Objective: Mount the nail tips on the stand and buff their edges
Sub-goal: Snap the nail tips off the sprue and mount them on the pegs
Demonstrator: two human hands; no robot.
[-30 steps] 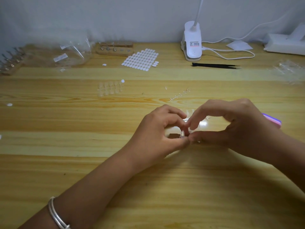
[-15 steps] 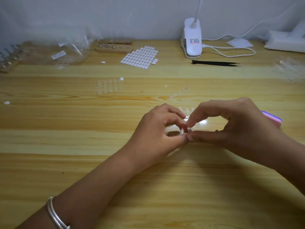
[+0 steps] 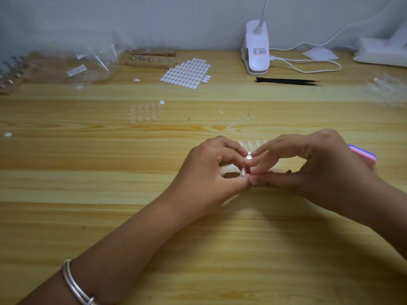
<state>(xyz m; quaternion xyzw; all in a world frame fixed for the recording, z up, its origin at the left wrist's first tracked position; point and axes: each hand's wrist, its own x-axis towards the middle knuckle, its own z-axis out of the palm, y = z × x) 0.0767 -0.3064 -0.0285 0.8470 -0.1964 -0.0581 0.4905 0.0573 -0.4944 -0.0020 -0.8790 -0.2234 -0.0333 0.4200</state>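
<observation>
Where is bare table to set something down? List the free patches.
Free: wide strip left of the left hand, nearer than the loose nail tips; near edge between the forearms. Crowded: back row of bags, sticker sheet, lamp, tweezers.

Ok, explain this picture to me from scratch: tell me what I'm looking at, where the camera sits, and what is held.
No machine here: a person's two bare hands. The camera sits on the person's head, looking down at a wooden table. The left hand and right hand meet at the fingertips, pinching a small clear nail tip between them. Farther back lie loose tips, a sheet of white stickers, a wooden stand, black tweezers and a white lamp. A pink buffer block peeks out behind the right hand.
</observation>
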